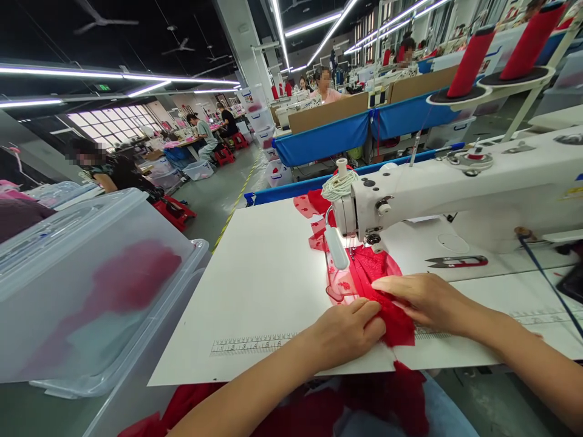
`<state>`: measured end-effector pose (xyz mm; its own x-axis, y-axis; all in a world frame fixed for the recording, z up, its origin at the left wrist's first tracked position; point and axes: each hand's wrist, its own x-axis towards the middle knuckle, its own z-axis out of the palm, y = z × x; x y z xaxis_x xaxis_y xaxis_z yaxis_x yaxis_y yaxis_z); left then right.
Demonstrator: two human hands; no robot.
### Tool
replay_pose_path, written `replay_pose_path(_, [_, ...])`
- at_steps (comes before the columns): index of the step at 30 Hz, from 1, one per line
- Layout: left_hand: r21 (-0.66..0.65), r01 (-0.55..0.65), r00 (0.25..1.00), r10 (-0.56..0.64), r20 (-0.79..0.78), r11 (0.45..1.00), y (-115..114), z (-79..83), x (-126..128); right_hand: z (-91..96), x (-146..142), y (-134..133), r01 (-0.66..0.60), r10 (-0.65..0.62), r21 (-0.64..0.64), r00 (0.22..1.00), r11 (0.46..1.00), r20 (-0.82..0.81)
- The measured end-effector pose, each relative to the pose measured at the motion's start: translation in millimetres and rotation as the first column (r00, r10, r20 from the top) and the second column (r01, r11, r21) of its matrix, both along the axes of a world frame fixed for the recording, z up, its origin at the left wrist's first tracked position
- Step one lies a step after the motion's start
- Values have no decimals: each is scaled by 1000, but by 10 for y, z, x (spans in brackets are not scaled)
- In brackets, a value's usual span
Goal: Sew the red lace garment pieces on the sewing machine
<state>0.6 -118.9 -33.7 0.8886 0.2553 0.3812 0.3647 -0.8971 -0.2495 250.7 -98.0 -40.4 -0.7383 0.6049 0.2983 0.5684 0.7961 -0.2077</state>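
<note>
Red fabric (401, 325), partly sheer and patterned, runs from under the needle of a white sewing machine (410, 188) toward the table's front edge. Pinched on its near edge is my left hand (353, 331), fingers curled together. My right hand (426, 300) lies over the fabric's right side with the fingers stretched out, pressing it down toward the tabletop. The lamp-lit needle area sits just beyond both hands. More red cloth (382, 394) hangs over my lap below the edge.
Thread snips (458, 261) lie on the machine bed at right. Two red thread cones (471, 64) stand on a holder above. A clear plastic bin (91, 291) with red cloth inside is at left. Beyond a blue cloth trough (323, 139), several people sit at other machines.
</note>
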Motion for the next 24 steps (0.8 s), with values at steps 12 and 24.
replay_pose_path(12, [-175, -251, 958, 271, 98, 952, -15, -81, -23, -87, -194, -48, 171, -197, -121, 947, 978, -253])
replay_pose_path(24, [-254, -142, 919, 222, 324, 957, -124, -68, 29, 56, -228, -69, 194, -263, -359, 953, 913, -154])
